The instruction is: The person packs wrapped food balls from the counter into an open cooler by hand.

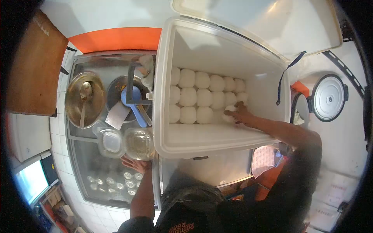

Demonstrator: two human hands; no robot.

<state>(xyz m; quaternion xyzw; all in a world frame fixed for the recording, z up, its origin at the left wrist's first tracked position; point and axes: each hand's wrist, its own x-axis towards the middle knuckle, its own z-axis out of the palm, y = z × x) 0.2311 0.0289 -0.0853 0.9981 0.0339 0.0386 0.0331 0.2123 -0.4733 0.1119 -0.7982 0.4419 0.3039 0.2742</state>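
Note:
Inside the open white cooler box, smooth round white buns lie in close rows over the bottom. My right hand reaches in from the right, its fingers curled round a white bun at the near end of the rows. My left hand is low at the box's left, fingers stretched out at the lower edge of a clear plastic clamshell container. The container stands open, its other half to the left. Whether the left fingertips bear on the container is partly hidden.
A glass-topped case carries a metal bowl with a spoon and a dark pan with a blue ladle. The box's raised lid leans back with a dark strap. A round silver lid lies at right.

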